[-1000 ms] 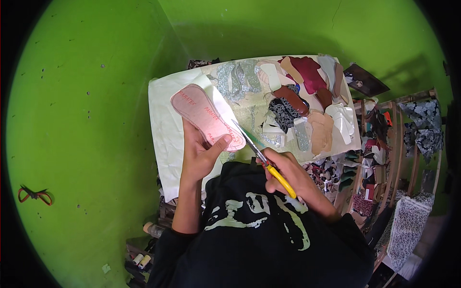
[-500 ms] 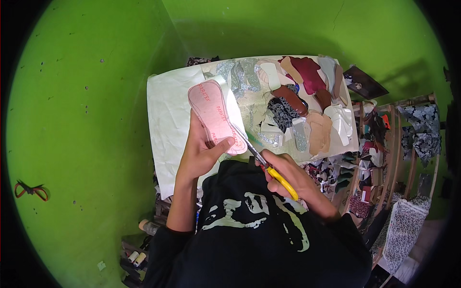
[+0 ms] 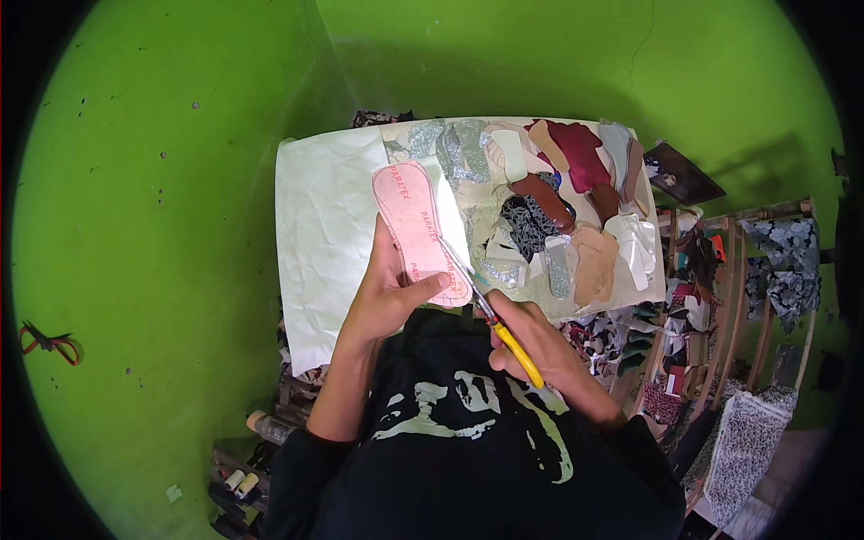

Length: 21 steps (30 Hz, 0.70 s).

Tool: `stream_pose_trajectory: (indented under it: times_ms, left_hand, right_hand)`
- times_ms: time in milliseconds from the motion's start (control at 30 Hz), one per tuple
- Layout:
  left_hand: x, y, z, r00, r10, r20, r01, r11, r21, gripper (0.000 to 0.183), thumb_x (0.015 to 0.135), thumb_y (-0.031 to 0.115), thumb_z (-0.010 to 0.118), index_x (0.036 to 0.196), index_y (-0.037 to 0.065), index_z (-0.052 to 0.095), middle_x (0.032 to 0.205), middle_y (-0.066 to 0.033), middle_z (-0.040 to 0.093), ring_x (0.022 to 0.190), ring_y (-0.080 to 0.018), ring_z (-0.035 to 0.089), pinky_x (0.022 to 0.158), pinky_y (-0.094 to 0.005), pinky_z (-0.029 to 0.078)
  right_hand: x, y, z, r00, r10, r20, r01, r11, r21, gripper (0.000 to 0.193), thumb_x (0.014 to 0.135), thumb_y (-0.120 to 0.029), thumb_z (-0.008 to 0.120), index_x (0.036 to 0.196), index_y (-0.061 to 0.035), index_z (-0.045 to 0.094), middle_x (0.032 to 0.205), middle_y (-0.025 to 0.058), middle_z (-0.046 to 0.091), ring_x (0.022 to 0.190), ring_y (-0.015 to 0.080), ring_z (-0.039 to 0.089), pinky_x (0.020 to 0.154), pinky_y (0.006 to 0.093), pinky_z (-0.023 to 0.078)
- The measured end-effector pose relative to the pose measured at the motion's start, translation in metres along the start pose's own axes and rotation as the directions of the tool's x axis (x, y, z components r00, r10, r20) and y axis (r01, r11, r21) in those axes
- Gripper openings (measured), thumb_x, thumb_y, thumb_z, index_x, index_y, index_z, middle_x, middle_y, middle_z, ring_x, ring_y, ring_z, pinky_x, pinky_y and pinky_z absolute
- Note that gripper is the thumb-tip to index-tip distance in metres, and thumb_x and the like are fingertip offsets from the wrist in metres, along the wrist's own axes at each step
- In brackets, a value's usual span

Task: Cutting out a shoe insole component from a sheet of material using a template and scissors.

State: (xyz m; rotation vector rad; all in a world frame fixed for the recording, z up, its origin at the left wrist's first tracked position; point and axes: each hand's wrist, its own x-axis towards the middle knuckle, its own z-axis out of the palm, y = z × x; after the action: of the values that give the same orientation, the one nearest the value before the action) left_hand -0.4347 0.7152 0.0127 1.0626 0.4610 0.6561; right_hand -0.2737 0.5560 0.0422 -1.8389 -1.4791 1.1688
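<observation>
My left hand (image 3: 394, 292) grips a pink insole piece (image 3: 416, 216) by its lower end, thumb on top and fingers beneath. The piece carries red print and a drawn outline near its edge. My right hand (image 3: 531, 342) is closed round yellow-handled scissors (image 3: 515, 351). Their blades lie along the right edge of the insole piece, where a white strip (image 3: 454, 220) stands away from the pink face. Whether the blades are parted is hard to make out.
A white sheet (image 3: 328, 234) covers the table's left part. Brown insoles (image 3: 544, 202), maroon material (image 3: 576, 153), tan pieces (image 3: 594, 261) and a dark tangled heap (image 3: 528, 223) lie on the right. Beyond stands a wooden rack (image 3: 711, 315) with scraps. Green walls (image 3: 180, 225) close off the left and back.
Both hands, the insole piece and the scissors sit slightly lower in view, the piece also a little farther right. The scissors remain at its right edge. The whole view has shifted a little.
</observation>
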Motion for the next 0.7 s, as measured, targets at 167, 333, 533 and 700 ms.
stream_pose_trajectory:
  times_ms: [167,333,533,700]
  left_hand:
    - [0.001,0.001,0.007,0.998,-0.063,-0.011,0.061,0.991,-0.118,0.102,0.078,-0.014,0.067,0.156,0.009,0.006,0.146,-0.0123,0.039,0.133,-0.0223,0.044,0.106,-0.0378,0.043]
    - [0.001,-0.003,0.005,0.995,-0.103,-0.005,0.099,0.972,-0.211,0.101,0.078,-0.014,0.065,0.156,0.011,0.008,0.146,-0.0111,0.04,0.133,-0.0234,0.045,0.106,-0.0379,0.043]
    - [-0.003,-0.003,0.005,0.973,-0.23,-0.006,0.216,0.923,-0.319,0.101,0.079,-0.016,0.062,0.157,0.018,0.008,0.147,-0.0107,0.04,0.131,-0.0242,0.048,0.102,-0.0395,0.049]
    - [-0.003,-0.014,0.0,0.951,-0.308,0.036,0.298,0.878,-0.375,0.095,0.08,-0.012,0.063,0.154,0.02,0.014,0.132,-0.0136,0.052,0.109,-0.025,0.063,0.077,-0.0373,0.06]
  right_hand:
    - [0.006,0.011,0.005,0.991,-0.128,-0.031,0.129,0.991,0.033,0.071,0.083,-0.051,0.073,0.118,0.0037,0.043,0.084,0.0239,0.057,0.075,0.0478,0.054,0.069,0.0487,0.044]
    - [0.004,0.016,0.009,0.985,-0.15,-0.088,0.145,0.988,-0.058,0.076,0.082,-0.054,0.072,0.123,0.0039,0.043,0.085,0.0235,0.057,0.074,0.0464,0.053,0.07,0.048,0.044]
    - [0.01,0.016,0.009,0.989,-0.138,-0.059,0.136,0.99,-0.037,0.077,0.082,-0.052,0.073,0.124,0.0051,0.042,0.086,0.0233,0.057,0.077,0.045,0.054,0.071,0.0472,0.045]
    - [0.014,0.017,0.014,0.989,-0.1,-0.113,0.09,0.992,-0.087,0.053,0.079,-0.024,0.071,0.118,-0.0017,0.043,0.083,0.0161,0.059,0.081,0.0388,0.055,0.076,0.0451,0.046]
